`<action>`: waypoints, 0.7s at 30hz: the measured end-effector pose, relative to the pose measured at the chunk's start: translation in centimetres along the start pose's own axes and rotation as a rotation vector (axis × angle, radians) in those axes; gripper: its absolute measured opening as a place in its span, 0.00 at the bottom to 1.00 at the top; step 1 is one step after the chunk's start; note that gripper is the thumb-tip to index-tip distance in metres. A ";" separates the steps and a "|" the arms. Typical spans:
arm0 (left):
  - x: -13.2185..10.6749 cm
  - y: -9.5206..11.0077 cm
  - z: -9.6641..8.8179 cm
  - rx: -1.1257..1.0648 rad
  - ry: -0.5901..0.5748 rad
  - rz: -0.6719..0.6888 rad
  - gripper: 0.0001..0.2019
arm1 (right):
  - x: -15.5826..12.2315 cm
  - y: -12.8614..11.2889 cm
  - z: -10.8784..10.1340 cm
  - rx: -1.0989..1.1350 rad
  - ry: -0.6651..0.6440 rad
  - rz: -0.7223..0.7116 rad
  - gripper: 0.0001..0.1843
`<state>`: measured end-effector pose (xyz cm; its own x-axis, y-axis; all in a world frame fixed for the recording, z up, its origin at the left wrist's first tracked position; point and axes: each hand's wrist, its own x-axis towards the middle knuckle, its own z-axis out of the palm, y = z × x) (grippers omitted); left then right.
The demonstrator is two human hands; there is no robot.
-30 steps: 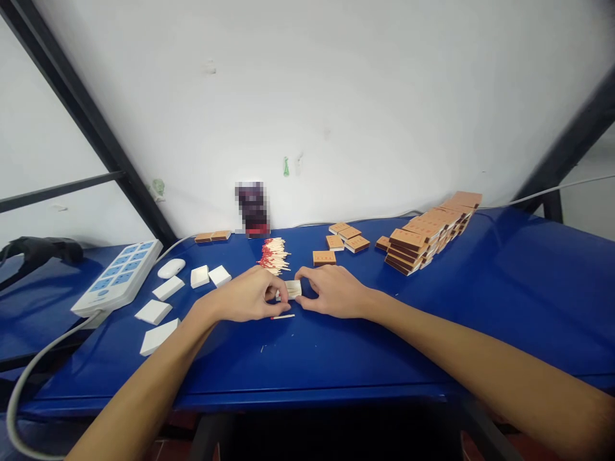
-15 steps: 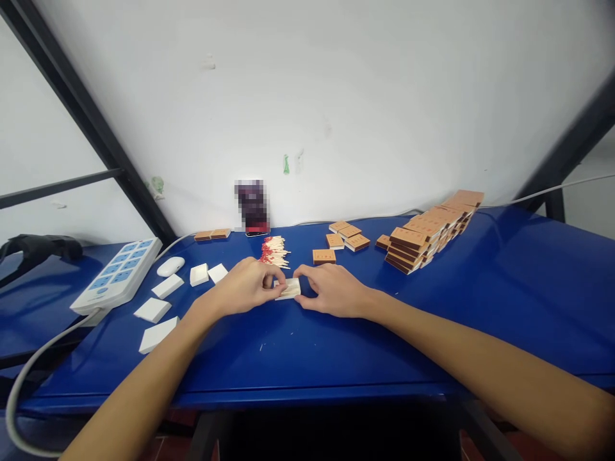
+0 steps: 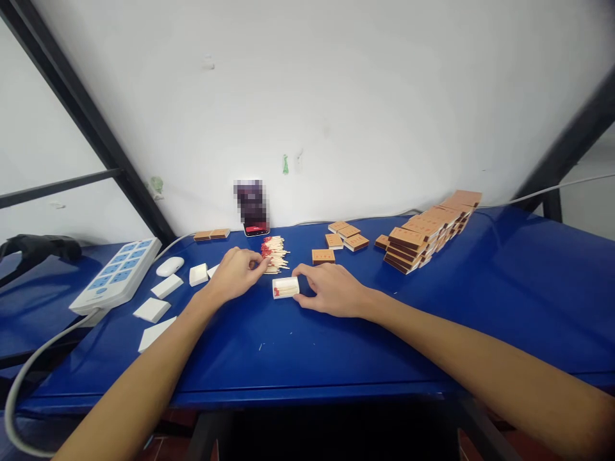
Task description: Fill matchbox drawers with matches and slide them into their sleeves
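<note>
Several matches lie in a small white matchbox tray (image 3: 285,282), their red heads at its left end. My right hand (image 3: 336,289) pinches the right end of this tray between thumb and forefinger, keeping it on the table. My left hand (image 3: 235,274) is at the near left edge of a pile of loose red-headed matches (image 3: 275,251). Its thumb and forefinger are slightly apart near the matches, and I see none held between them. Several empty-looking white trays lie left of my left hand, such as one tray (image 3: 198,274).
Closed matchboxes (image 3: 323,257) lie beyond my right hand, with a tall stepped stack (image 3: 413,238) farther right. A power strip (image 3: 118,272) and a white oval case (image 3: 170,266) are at left. A phone (image 3: 254,208) leans on the wall.
My left hand has left the tray and moved up and left to the match pile. The matches inside the tray are now uncovered. My right hand keeps its hold.
</note>
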<state>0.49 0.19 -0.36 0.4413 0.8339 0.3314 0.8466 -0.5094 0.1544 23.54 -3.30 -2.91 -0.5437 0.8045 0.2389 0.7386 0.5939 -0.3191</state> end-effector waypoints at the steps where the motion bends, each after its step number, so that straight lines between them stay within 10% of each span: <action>1: 0.0 -0.5 -0.2 0.005 -0.039 -0.010 0.21 | 0.0 0.0 0.0 -0.009 0.005 0.009 0.17; 21: -0.2 -1.2 -0.3 0.051 -0.270 0.098 0.10 | 0.2 0.4 0.2 -0.022 0.075 0.062 0.17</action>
<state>-0.74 0.58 -0.38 0.5794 0.8109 0.0820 0.8067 -0.5849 0.0844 23.64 -2.85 -3.23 -0.4659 0.8367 0.2878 0.7789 0.5421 -0.3153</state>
